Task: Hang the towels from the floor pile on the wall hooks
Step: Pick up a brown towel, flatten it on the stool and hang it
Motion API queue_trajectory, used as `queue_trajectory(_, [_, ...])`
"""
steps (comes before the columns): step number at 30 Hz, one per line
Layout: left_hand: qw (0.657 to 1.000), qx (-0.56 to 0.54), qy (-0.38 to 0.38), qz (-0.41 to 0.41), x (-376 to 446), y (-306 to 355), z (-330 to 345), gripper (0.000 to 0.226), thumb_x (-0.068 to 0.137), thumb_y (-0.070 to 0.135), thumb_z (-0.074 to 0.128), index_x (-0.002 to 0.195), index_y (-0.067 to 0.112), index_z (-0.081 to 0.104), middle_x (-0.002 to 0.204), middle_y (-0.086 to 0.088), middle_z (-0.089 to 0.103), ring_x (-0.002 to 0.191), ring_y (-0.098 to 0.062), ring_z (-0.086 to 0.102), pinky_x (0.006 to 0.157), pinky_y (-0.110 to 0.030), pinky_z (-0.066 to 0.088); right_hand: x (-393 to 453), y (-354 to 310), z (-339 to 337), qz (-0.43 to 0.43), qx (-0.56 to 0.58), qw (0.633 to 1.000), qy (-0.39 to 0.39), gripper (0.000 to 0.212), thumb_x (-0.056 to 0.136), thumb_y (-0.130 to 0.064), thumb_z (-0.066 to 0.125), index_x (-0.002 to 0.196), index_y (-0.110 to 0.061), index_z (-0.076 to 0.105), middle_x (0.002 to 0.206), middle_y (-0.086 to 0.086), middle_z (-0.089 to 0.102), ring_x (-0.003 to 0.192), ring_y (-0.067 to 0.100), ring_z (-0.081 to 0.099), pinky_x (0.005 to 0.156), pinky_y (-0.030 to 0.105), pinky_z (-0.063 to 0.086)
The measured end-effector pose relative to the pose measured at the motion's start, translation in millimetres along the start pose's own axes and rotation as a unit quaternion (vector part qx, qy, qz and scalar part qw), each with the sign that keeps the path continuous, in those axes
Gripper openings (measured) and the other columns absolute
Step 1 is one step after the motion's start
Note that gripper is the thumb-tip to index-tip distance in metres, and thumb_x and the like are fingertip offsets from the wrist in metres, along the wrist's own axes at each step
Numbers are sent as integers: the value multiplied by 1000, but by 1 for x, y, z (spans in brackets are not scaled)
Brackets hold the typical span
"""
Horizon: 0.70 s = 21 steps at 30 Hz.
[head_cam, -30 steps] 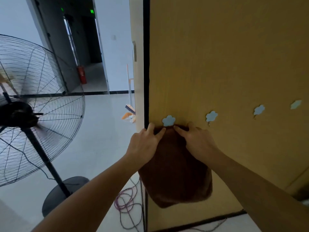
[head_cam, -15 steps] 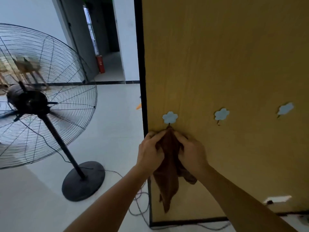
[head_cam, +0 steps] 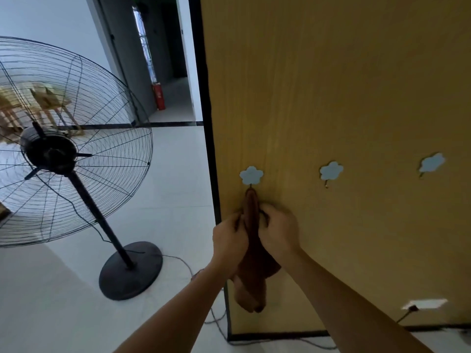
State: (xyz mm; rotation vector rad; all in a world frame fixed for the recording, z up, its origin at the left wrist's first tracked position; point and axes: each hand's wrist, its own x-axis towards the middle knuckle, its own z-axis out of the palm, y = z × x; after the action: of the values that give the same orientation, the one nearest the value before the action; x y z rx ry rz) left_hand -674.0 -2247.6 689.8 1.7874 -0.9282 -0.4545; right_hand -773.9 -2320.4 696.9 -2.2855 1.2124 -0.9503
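Two hands are closed on one brown towel (head_cam: 251, 253), which hangs bunched from the leftmost flower hook (head_cam: 251, 175); it is judged held there so the hang can be settled. Left hand (head_cam: 229, 240) and right hand (head_cam: 277, 231) flank it, fingers curled round the cloth, forearms raised toward the wall panel (head_cam: 331, 98). Two further hooks (head_cam: 331, 170) are seen bare.

Your left hand (head_cam: 230, 242) and right hand (head_cam: 277, 233) pinch a brown towel (head_cam: 252, 266) hanging bunched from the leftmost flower hook (head_cam: 251, 175) on the wooden wall (head_cam: 331, 85); a pedestal fan (head_cam: 58, 154) stands to your left
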Motion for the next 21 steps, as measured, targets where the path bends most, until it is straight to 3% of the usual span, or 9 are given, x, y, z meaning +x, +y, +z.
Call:
queue_trajectory(2, [997,-77,-1,-12,-12,-5,3,31,102,45,44,93,26,66,75,-4,68,69,-24,66,63,-42,55,-9,-2,-1,67,129,988,-47,26,102,-28,47,117,-31,68,95,-12,71,85,5,65,77,25,53])
queue_trajectory(6, [992,-103,-51,51,-30,-22,16,35,97,58,46,113,29,55,95,4,69,85,-14,69,74,-39,60,-35,0,-1,148,291,942,-81,25,105,-36,42,109,-33,66,95,-14,70,85,-5,65,74,15,50])
queue_trajectory(9, [992,-86,-72,50,-37,-34,22,41,94,62,46,125,36,52,114,7,62,104,-7,63,89,-37,57,-48,6,7,216,337,909,-120,25,104,-43,37,109,-42,62,102,-19,67,92,-7,63,74,8,46])
queue_trajectory(11, [986,-149,-78,-21,-43,-29,18,68,83,80,45,134,35,50,129,5,57,115,-9,60,98,-38,54,-53,4,8,245,369,886,-140,24,101,-51,37,109,-45,59,113,-14,67,102,1,62,79,15,47])
queue_trajectory(13, [972,-194,-93,-100,-46,-19,28,106,70,96,40,147,23,42,149,-3,46,129,-20,53,108,-43,47,-55,-2,2,257,397,867,-160,43,91,-61,34,117,-38,59,133,1,63,106,7,61,84,19,48])
queue_trajectory(15, [966,-201,-97,-134,-52,-5,39,84,92,79,29,156,26,26,163,-7,24,144,-29,34,123,-47,19,-59,-7,-6,270,414,847,-194,71,91,-59,23,138,-12,51,154,14,40,123,21,54,100,27,44])
queue_trajectory(16, [966,-207,-86,-132,-50,-12,45,68,97,72,29,155,37,25,162,-6,26,144,-28,34,123,-48,17,-62,-11,-6,282,424,837,-201,75,96,-56,23,144,-3,43,157,16,33,128,25,50,105,29,39])
queue_trajectory(18, [967,-200,-75,-138,-48,-29,46,64,92,71,43,148,41,35,146,7,46,131,-13,49,113,-40,40,-65,-4,3,283,408,848,-185,66,98,-55,37,141,-7,47,146,12,51,123,22,54,101,31,42])
queue_trajectory(21, [955,-250,-86,-135,-50,-27,32,41,94,56,53,132,41,47,132,6,58,117,-11,61,98,-32,53,-68,7,15,308,403,844,-173,60,95,-61,41,140,-22,53,133,2,61,122,22,58,107,40,44])
